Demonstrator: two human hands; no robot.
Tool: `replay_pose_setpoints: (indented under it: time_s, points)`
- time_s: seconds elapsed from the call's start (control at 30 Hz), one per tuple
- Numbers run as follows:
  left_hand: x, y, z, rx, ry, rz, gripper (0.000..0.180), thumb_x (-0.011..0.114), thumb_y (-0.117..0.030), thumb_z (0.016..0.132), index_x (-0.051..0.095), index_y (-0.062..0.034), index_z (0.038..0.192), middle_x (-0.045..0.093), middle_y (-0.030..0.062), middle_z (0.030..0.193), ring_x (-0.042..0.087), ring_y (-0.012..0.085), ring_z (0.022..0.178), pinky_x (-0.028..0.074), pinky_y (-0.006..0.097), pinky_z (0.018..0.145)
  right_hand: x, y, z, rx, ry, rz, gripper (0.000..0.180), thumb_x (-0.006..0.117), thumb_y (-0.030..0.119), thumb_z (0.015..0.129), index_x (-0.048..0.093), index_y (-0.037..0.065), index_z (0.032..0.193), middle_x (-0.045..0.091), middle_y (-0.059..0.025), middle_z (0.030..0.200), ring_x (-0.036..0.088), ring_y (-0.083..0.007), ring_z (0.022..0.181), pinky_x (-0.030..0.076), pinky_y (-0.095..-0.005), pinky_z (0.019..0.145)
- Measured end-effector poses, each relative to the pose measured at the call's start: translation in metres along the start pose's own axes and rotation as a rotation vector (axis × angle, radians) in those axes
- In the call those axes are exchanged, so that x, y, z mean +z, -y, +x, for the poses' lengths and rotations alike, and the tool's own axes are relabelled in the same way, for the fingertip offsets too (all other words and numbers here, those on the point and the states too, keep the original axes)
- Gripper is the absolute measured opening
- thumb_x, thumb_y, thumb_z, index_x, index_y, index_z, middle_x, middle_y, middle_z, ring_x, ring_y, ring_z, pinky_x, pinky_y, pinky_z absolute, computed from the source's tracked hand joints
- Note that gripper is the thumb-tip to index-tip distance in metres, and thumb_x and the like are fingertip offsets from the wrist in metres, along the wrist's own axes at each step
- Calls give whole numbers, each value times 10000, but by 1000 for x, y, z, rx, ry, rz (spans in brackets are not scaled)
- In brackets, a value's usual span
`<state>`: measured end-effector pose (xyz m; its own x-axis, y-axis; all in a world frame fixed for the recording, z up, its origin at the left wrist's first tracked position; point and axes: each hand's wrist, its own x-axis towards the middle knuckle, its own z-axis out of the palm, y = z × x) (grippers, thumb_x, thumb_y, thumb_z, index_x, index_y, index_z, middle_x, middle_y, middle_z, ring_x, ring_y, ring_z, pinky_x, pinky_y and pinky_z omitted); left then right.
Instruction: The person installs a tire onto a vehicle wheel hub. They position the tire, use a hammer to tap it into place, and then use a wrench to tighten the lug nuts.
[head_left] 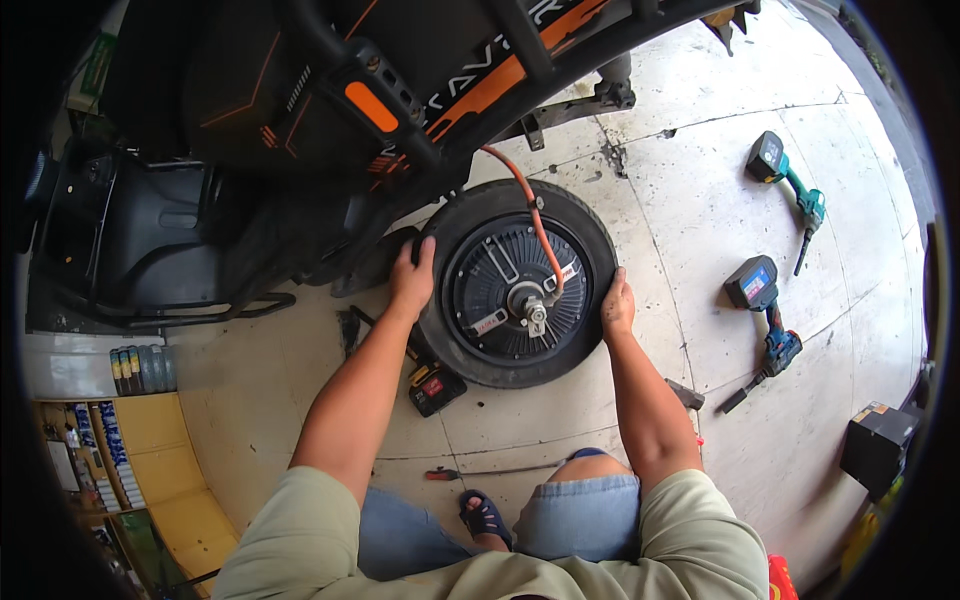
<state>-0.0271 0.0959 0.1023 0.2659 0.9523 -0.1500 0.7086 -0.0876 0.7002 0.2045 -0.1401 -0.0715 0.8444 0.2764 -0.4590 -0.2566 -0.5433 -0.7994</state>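
Note:
A hub-motor wheel (482,292) with a black tyre sits in front of me, its finned motor face turned up. My left hand (412,276) is closed on the tyre's left edge, thumb on top. On the opposite edge my right hand (618,306) grips the tyre with its fingers mostly hidden beneath. An orange cable (541,222) runs from the axle up toward the dark vehicle (330,90). A metal axle end with a nut (537,316) sticks out at the hub's middle.
On the pale tiled floor (660,200) at right lie a green cordless tool (800,195) and a blue one (775,335). A battery-powered tool (435,390) rests left of the wheel, a long bar (500,470) near my feet. A black box (878,445) stands far right, shelves (150,440) left.

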Motion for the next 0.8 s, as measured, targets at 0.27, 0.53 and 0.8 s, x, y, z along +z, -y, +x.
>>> replay_pose_setpoints:
  time_s: [0.27,0.53,0.8]
  points:
    - [22,50,-110,-634,-103,-386,745,355,-597,981,411,10,1410,465,190,1418,434,315,1310,329,376,1082,-61,118,9,-314,127,-499,724,400,641,926,663,-32,959,654,-290,951,622,-433,952,478,-456,847]
    - [39,67,-134,-457,-284,-82,799,238,-613,987,460,53,1369,477,271,1383,477,415,1253,388,432,1036,-77,111,-29,-148,138,-309,647,350,595,956,657,25,945,655,-255,939,614,-421,944,467,-468,811]
    - [53,75,-133,-371,-411,-71,807,237,-579,1001,505,132,1275,529,319,1295,510,445,1188,397,426,1007,-68,115,-38,-129,-19,-405,524,384,549,965,621,83,946,678,-204,895,627,-426,881,480,-490,759]
